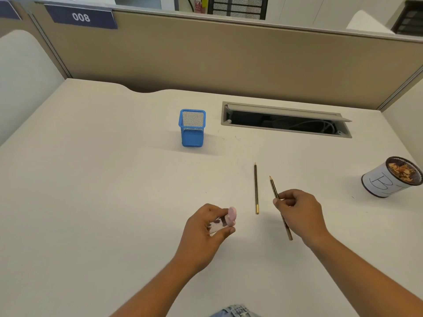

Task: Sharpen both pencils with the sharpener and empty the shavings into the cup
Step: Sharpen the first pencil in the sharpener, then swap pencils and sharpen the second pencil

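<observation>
A pale desk (pixel 96 179) sits against a tan partition (pixel 229 53) labelled 008. The left hand (pixel 206 227) pinches the sharpener (pixel 220 221); the right hand (pixel 299 211) pinches a pencil (pixel 273 188).

"008" on blue partition sign (pixel 81 17), "B" on cup (pixel 389 179)

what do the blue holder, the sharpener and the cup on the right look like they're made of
Blue holder: painted metal mesh, judging by the see-through grid walls and solid rim.
Sharpener in the left hand: probably plastic, with a clear body and a matte pink cap.
Cup: dark mesh, likely metal, wrapped in white paper with handwriting.
</observation>
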`<action>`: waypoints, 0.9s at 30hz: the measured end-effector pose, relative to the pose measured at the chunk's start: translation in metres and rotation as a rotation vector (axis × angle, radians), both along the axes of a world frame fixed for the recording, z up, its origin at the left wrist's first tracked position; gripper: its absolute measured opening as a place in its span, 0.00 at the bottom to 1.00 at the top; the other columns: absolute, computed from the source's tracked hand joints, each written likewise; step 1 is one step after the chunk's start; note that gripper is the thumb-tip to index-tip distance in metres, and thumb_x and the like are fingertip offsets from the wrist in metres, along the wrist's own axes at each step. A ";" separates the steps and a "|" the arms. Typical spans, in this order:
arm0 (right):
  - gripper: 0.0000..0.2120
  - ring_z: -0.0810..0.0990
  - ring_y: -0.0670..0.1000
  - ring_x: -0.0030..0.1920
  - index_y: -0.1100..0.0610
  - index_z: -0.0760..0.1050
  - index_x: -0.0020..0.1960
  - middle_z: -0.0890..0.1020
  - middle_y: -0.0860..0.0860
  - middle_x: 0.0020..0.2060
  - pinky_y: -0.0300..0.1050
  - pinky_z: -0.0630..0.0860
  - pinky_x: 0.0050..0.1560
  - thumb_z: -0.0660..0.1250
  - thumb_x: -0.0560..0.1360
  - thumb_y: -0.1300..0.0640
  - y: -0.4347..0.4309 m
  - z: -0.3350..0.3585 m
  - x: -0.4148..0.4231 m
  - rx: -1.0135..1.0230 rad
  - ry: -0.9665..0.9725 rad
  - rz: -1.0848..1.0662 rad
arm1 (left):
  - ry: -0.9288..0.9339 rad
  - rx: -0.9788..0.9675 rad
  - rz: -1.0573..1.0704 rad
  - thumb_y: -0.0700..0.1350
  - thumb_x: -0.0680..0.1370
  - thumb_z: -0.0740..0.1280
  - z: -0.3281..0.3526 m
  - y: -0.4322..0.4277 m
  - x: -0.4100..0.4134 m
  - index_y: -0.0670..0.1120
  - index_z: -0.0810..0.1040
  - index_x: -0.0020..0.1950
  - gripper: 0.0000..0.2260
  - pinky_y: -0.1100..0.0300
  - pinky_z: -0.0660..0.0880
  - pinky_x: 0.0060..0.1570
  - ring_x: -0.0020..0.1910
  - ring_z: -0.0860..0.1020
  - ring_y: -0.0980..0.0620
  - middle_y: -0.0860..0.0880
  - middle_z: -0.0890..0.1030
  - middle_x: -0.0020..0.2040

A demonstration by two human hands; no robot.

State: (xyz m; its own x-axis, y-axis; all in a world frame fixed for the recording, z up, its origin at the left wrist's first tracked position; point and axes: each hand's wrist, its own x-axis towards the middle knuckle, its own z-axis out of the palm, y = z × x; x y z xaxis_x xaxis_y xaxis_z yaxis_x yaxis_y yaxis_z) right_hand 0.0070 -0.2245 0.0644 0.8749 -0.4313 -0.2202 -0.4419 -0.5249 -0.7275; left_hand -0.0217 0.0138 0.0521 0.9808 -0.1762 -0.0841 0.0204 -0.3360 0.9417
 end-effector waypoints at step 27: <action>0.05 0.80 0.52 0.42 0.53 0.79 0.46 0.82 0.49 0.44 0.46 0.76 0.45 0.70 0.74 0.52 -0.014 -0.043 0.033 -0.190 -0.113 -0.064 | 0.163 -0.008 0.061 0.41 0.72 0.76 -0.041 -0.014 0.015 0.53 0.85 0.48 0.09 0.70 0.73 0.44 0.47 0.81 0.59 0.56 0.82 0.46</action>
